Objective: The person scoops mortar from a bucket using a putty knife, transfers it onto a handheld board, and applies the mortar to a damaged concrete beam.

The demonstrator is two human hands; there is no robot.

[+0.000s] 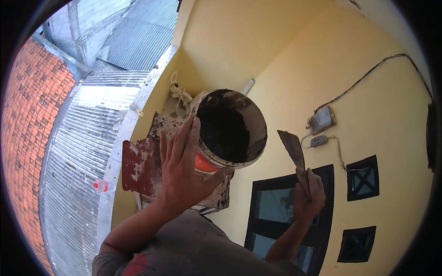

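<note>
The bucket is near the middle of the view, with a dark mix inside, and it seems to stand on a stained bench. At its 8 o'clock side, the left hand has an open grip, with fingers spread against the bucket. At 4 o'clock, the right hand is closed around a scraper, whose blade points to 11 o'clock, apart from the bucket.
</note>
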